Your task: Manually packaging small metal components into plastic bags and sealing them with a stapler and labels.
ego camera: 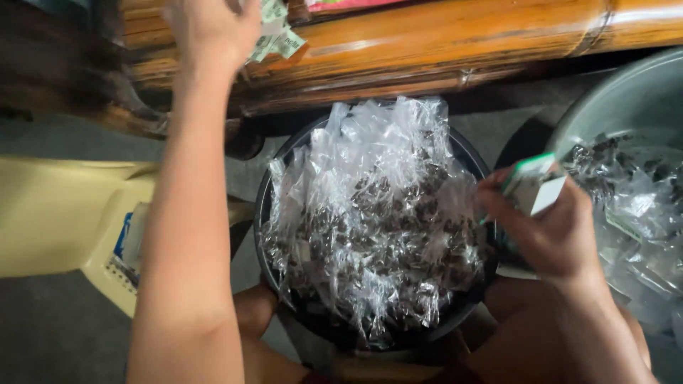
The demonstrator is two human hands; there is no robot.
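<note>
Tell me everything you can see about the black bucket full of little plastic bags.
The black bucket is round, dark and looks like plastic, standing upright on the floor between the person's knees. It is heaped above its rim with small clear plastic bags holding dark brown bits. A bamboo bench runs behind it and a grey basin sits to its right. Neither hand touches it.

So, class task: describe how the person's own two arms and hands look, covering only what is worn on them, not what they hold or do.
Both arms are bare: the left hand and its forearm show no sleeve, glove, watch or ring. The right hand is likewise uncovered, with no wristband visible. The picture is too blurred to show the nails.
</note>
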